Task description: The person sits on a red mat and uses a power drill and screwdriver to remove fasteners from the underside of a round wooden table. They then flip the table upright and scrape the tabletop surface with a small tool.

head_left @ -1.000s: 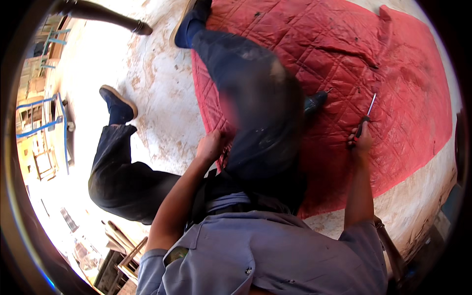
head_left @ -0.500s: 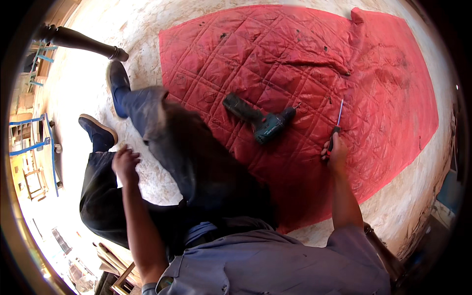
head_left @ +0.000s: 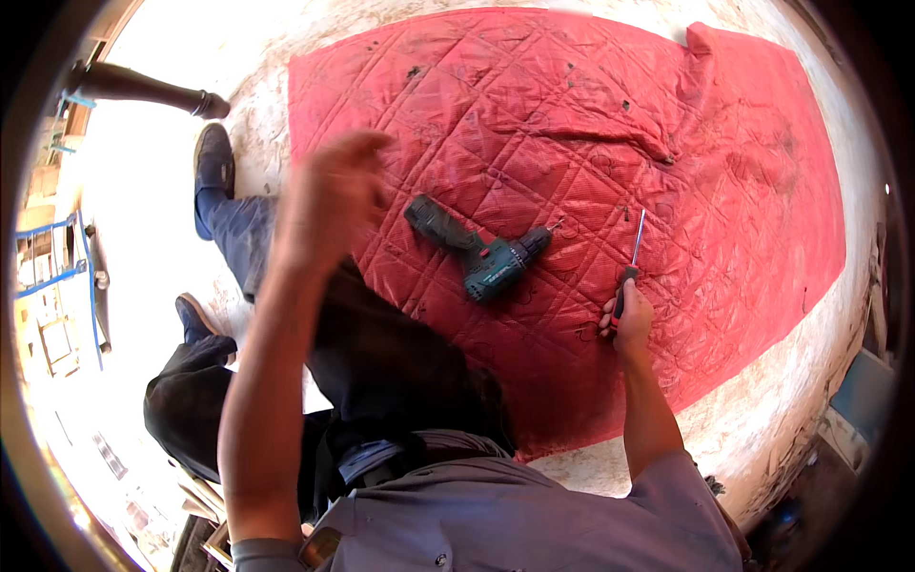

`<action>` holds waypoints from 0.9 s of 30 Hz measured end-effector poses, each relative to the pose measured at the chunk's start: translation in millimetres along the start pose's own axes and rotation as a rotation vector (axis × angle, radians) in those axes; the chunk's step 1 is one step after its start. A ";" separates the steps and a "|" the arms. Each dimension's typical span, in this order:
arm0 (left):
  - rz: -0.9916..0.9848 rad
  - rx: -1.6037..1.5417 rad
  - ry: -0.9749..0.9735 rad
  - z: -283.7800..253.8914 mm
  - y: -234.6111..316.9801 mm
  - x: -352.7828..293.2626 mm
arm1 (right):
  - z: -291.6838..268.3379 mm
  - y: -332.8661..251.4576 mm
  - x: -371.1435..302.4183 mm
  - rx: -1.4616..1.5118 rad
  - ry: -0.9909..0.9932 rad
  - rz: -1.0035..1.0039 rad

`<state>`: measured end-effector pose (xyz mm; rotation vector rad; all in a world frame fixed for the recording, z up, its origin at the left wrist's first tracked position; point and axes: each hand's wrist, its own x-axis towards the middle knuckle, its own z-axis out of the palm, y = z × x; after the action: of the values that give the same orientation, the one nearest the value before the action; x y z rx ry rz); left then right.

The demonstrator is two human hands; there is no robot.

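My right hand [head_left: 627, 317] grips a screwdriver [head_left: 629, 259] by its handle, the shaft pointing away from me over a red quilted mat [head_left: 724, 172]. A dark green cordless drill [head_left: 481, 253] lies on the mat just left of that hand, untouched. My left hand [head_left: 329, 200] is raised in the air above my knee, blurred, fingers loosely curled and holding nothing. My legs in dark trousers [head_left: 381, 353] and dark shoes [head_left: 212, 167] stretch out over the mat's left edge.
The mat lies on a pale, dusty floor [head_left: 791, 419]. A dark turned furniture leg [head_left: 143, 86] stands at the upper left. Wooden frames and clutter [head_left: 57, 286] line the left rim. A few small screws [head_left: 624, 105] lie scattered on the mat.
My left hand has lifted from my knee up into the air. My leg has shifted left, uncovering the drill fully. My right hand keeps the screwdriver in the same spot.
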<state>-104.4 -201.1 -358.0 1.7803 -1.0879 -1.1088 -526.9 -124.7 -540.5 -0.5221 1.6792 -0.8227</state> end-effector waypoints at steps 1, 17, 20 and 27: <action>-0.104 -0.109 -0.150 19.2 -16.1 8.8 | 4.1 -2.9 -1.7 -0.017 -0.008 -0.011; 0.055 0.459 -0.312 137.9 -77.9 20.8 | 3.5 -1.8 1.6 0.005 -0.012 -0.013; 0.368 0.827 -0.388 157.7 -84.2 4.4 | 4.2 -4.2 0.0 -0.023 0.008 -0.021; 0.070 0.479 -0.433 166.8 -86.5 2.9 | 6.3 -4.1 -3.0 -0.021 0.036 -0.028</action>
<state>-235.7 -200.2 -492.4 1.8788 -1.7842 -1.3037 -520.4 -126.8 -536.2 -0.5491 1.7190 -0.8398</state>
